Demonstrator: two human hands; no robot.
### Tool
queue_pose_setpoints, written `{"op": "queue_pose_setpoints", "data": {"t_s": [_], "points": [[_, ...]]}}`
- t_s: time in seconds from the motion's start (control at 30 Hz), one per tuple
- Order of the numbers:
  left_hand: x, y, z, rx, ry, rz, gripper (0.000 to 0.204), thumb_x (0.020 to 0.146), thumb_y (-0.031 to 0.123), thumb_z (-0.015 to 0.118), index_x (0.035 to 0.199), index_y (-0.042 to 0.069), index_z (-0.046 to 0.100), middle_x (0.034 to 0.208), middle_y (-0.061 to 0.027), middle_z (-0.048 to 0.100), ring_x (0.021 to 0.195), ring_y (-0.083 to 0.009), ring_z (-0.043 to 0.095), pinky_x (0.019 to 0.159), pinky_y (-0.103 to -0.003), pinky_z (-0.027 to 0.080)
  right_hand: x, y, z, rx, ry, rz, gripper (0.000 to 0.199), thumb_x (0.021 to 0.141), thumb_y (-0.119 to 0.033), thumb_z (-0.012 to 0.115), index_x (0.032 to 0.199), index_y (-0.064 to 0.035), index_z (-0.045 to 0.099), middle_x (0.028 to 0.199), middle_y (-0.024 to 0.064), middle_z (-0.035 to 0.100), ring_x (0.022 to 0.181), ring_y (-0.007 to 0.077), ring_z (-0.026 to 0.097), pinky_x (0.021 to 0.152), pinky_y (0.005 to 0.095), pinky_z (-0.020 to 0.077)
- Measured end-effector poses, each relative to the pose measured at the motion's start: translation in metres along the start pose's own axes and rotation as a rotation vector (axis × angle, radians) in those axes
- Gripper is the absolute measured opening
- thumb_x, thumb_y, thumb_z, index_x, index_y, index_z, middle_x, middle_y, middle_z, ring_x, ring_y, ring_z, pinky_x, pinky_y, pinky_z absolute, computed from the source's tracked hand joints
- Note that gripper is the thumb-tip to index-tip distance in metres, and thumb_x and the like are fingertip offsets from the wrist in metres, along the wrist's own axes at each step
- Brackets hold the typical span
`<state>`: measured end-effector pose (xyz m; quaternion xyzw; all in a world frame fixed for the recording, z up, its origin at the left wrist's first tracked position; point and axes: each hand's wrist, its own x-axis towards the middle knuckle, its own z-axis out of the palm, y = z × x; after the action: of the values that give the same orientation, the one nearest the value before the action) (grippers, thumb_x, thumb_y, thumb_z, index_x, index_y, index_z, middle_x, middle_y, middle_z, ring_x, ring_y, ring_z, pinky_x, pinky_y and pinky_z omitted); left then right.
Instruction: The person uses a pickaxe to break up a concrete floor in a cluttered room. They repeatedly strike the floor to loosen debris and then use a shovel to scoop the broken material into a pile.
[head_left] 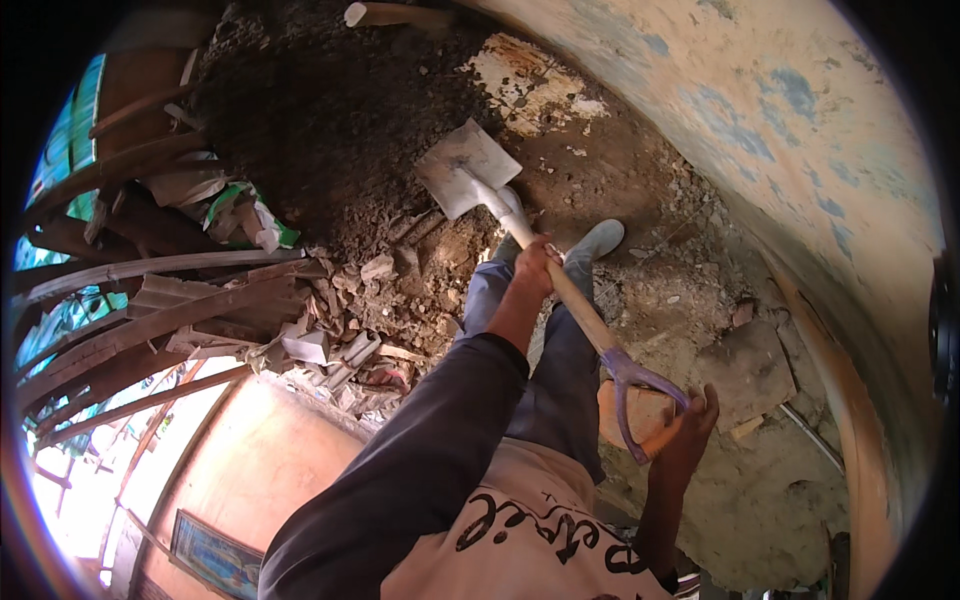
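Note:
A square-bladed shovel slants across the middle of the head view, its grey metal blade (468, 165) up and to the left. Around the lower part of its wooden shaft (580, 308), my left hand (538, 266) is closed. The purple D-shaped handle (622, 385) with an orange crossbar is at the lower right. My right hand (692, 425) lies against that crossbar, its fingers stretched out past it rather than wrapped round. The blade is over dark soil (350, 130), close to my boot; whether it touches the ground I cannot tell.
Broken timber beams (150, 310) and torn sheets pile up on the left. Rubble (370, 300) lies beside my legs. A stained, peeling wall (800, 130) curves along the right. My grey boot (600, 240) stands on dirt. A metal rod (812, 437) lies by the wall.

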<state>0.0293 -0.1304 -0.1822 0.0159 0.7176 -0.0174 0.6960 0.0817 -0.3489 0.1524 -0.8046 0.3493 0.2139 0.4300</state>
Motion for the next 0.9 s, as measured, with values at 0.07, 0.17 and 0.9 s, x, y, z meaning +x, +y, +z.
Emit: {"op": "queue_pose_setpoints", "data": {"t_s": [0.07,0.17,0.9], "points": [[0.009,-0.023,0.013,-0.043,-0.075,-0.079,0.010,0.092,0.014,0.062,0.089,0.009,0.053,0.063,-0.0012,0.045,0.047,-0.0133,0.045,0.042,-0.027,0.046,0.010,0.001,-0.005,0.246,0.049,0.350,0.043,0.100,-0.045,0.049,0.120,-0.0068,0.053,0.088,0.0044,0.055,0.072,0.0151,0.057,0.063,0.0297,0.0483],[0.021,-0.063,0.030,0.013,-0.132,-0.143,0.009,0.093,0.015,0.060,0.094,0.009,0.054,0.065,-0.0026,0.047,0.051,-0.0155,0.048,0.046,-0.030,0.048,0.034,0.040,-0.050,0.196,0.034,0.386,0.041,0.100,-0.046,0.048,0.114,-0.0089,0.057,0.064,-0.0023,0.046,0.049,0.0101,0.048,0.043,0.0264,0.0428],[0.103,-0.037,0.143,0.010,-0.115,-0.172,0.012,0.095,0.015,0.055,0.090,0.006,0.050,0.073,-0.0076,0.050,0.060,-0.0220,0.051,0.056,-0.036,0.050,0.192,-0.031,0.041,0.023,0.049,0.174,0.024,0.094,-0.037,0.061,0.089,-0.0131,0.061,0.054,-0.0059,0.035,0.040,0.0075,0.033,0.038,0.0239,0.0273]]}}
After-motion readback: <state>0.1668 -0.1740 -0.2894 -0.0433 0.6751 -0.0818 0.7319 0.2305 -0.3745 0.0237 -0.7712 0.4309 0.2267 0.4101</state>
